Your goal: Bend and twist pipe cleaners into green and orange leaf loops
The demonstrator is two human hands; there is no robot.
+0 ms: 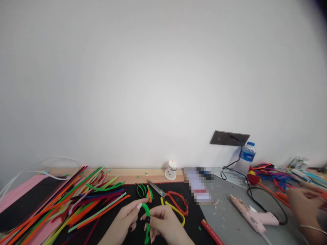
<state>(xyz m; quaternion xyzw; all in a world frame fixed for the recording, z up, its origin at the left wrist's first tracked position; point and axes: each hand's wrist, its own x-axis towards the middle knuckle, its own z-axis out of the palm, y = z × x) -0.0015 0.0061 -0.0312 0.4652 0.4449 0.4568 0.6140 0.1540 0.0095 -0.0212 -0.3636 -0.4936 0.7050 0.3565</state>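
My left hand (125, 215) pinches the upper end of a bent green pipe cleaner piece (146, 210) between thumb and fingers. My right hand (165, 219) grips the same piece lower down, where a dark spot shows; I cannot tell whether that is a nail or part of the piece. Its lower end hangs below the fingers. Just beyond my hands lies a green and black looped bundle (141, 190) with an orange strip beside it. Scissors with red handles (178, 200) rest behind my right hand, and a bent yellow pipe cleaner (181, 215) lies across from them.
Many coloured pipe cleaners (84, 200) spread over the left side. A white container (171, 170) stands by the wall. To the right are a red stick-like object (211, 232), a pink glue gun (252, 214) with its cord, a water bottle (246, 158) and another person's hand (304, 206).
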